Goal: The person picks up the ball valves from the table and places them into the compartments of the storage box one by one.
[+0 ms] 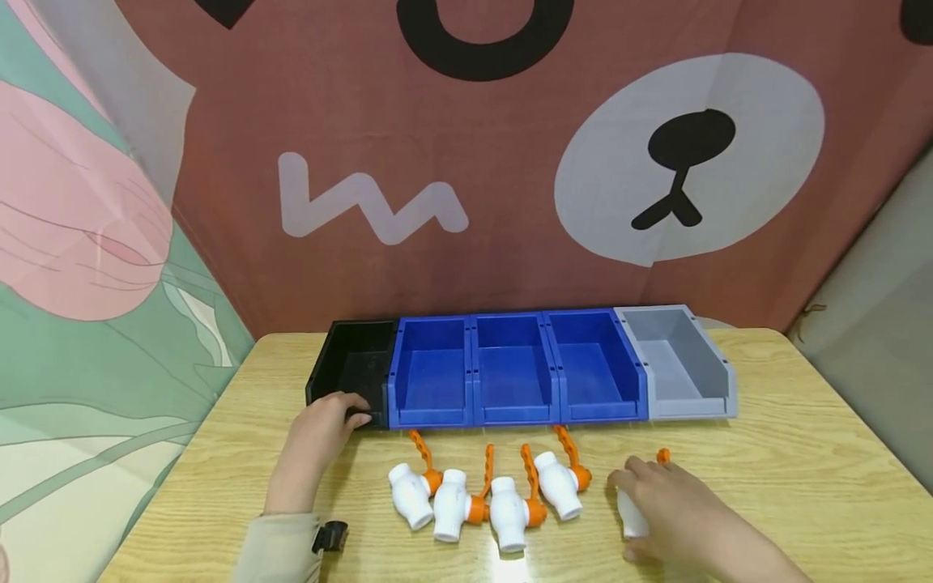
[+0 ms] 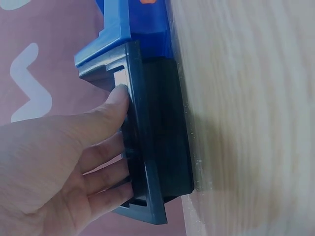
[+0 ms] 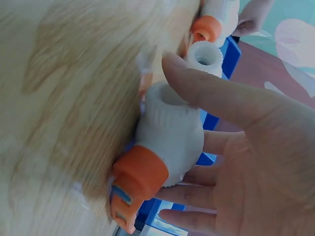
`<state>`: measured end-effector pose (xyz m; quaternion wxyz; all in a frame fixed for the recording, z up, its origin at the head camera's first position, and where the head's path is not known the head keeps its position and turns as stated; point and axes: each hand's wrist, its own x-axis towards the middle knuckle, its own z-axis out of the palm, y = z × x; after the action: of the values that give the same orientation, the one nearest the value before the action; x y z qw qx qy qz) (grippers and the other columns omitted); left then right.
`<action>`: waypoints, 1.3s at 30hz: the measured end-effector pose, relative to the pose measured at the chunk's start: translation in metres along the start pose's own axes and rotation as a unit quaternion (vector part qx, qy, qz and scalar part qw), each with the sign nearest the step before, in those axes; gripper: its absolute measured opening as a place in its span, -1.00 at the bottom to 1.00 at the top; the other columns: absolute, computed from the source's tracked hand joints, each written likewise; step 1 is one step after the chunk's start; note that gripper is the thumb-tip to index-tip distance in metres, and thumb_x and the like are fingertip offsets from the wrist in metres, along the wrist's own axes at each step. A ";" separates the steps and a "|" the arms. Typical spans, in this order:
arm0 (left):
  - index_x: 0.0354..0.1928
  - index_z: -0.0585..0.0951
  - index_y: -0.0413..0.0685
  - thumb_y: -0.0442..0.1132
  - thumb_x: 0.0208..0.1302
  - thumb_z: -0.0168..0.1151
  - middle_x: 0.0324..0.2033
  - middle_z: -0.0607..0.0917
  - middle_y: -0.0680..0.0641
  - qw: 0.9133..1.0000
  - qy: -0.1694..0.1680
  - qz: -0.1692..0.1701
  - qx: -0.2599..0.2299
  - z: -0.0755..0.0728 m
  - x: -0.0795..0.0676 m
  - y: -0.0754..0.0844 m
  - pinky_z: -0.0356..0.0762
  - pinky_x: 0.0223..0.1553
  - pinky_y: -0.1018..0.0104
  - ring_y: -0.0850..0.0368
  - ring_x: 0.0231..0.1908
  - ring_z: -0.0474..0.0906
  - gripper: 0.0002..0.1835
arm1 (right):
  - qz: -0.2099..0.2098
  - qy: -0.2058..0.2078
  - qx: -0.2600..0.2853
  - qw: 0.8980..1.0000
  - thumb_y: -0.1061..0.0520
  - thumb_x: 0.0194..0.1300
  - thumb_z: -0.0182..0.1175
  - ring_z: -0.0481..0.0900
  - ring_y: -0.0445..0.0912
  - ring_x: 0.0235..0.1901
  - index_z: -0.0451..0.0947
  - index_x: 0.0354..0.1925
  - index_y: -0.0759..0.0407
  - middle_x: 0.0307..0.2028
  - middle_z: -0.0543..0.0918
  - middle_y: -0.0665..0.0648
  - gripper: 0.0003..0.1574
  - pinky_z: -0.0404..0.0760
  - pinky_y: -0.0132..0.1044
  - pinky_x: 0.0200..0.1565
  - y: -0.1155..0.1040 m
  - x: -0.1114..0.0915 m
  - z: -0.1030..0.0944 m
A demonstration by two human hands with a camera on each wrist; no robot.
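Observation:
A white ball valve (image 3: 170, 135) with an orange handle lies on the table at the right, mostly covered by my right hand (image 1: 674, 506) in the head view. My right thumb crosses its open end and the fingers reach round its far side. Over at the left, my left hand (image 1: 328, 429) holds the front edge of a black bin (image 1: 357, 364), thumb on the rim (image 2: 135, 98) and fingers over its opening. Several more white ball valves (image 1: 508, 518) with orange handles lie side by side between the hands.
Right of the black bin stand three blue bins (image 1: 437, 414) and a grey bin (image 1: 692, 407), joined in one row along the back of the wooden table (image 1: 787, 437). A printed cloth (image 1: 510, 267) hangs behind them. A dark clip (image 1: 331, 536) sits by the left sleeve.

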<state>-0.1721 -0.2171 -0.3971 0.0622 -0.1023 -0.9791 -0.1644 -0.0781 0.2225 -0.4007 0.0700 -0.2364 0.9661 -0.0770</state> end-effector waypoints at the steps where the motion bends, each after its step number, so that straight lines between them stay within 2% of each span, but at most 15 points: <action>1: -0.22 0.74 -0.10 -0.27 0.26 0.37 -0.24 0.72 -0.13 1.000 0.001 -0.001 0.001 0.000 0.000 0.000 0.61 -0.10 -0.07 -0.15 -0.15 0.66 -0.90 | -0.006 0.003 -0.007 1.000 -0.13 -0.29 0.63 0.55 -0.04 -0.24 0.59 -0.09 0.11 -0.23 0.53 0.00 -0.23 0.59 0.11 -0.11 0.000 0.000 0.000; 9: -0.23 0.73 -0.11 -0.26 0.27 0.36 -0.25 0.72 -0.14 1.000 0.000 -0.014 0.003 0.001 0.000 0.003 0.61 -0.11 -0.07 -0.16 -0.16 0.65 -0.91 | -0.040 -0.003 -0.030 0.999 -0.11 -0.22 0.61 0.56 -0.03 -0.28 0.61 -0.17 0.09 -0.29 0.51 -0.02 -0.36 0.60 0.11 -0.11 0.003 0.003 -0.009; 15: -0.23 0.73 -0.10 -0.26 0.27 0.36 -0.24 0.72 -0.14 1.000 0.002 -0.015 0.000 0.001 -0.001 0.003 0.61 -0.12 -0.08 -0.17 -0.16 0.65 -0.91 | -0.064 -0.015 -0.037 0.997 -0.08 -0.24 0.62 0.57 -0.02 -0.30 0.60 -0.19 0.10 -0.31 0.51 -0.01 -0.38 0.58 0.15 -0.05 0.004 0.004 -0.015; 27: -0.23 0.73 -0.10 -0.25 0.26 0.37 -0.24 0.72 -0.14 1.000 0.004 -0.015 0.000 0.002 0.000 0.000 0.61 -0.10 -0.08 -0.16 -0.15 0.65 -0.90 | -0.098 -0.006 -0.085 0.992 -0.07 -0.30 0.64 0.54 -0.03 -0.34 0.56 -0.24 0.06 -0.33 0.48 -0.02 -0.36 0.59 0.15 -0.05 0.009 0.004 -0.029; 34: -0.23 0.73 -0.09 -0.25 0.26 0.37 -0.23 0.72 -0.13 1.000 0.003 -0.015 -0.003 0.001 0.001 -0.001 0.61 -0.11 -0.09 -0.16 -0.15 0.66 -0.91 | -0.095 -0.039 -0.092 0.990 -0.10 -0.28 0.64 0.55 -0.01 -0.32 0.57 -0.18 0.06 -0.31 0.48 -0.02 -0.32 0.59 0.12 -0.04 0.011 0.005 -0.039; 39: -0.22 0.73 -0.07 -0.25 0.27 0.37 -0.24 0.72 -0.12 1.000 0.000 -0.017 -0.005 0.003 0.001 -0.001 0.61 -0.12 -0.08 -0.16 -0.16 0.66 -0.91 | -0.095 -0.039 -0.106 0.989 -0.08 -0.32 0.65 0.54 0.00 -0.31 0.57 -0.19 0.05 -0.31 0.50 0.00 -0.31 0.59 0.09 -0.08 0.014 0.006 -0.047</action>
<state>-0.1734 -0.2169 -0.4003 0.0589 -0.0864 -0.9798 -0.1706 -0.0974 0.2371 -0.3581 0.0750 -0.3358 0.9385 0.0288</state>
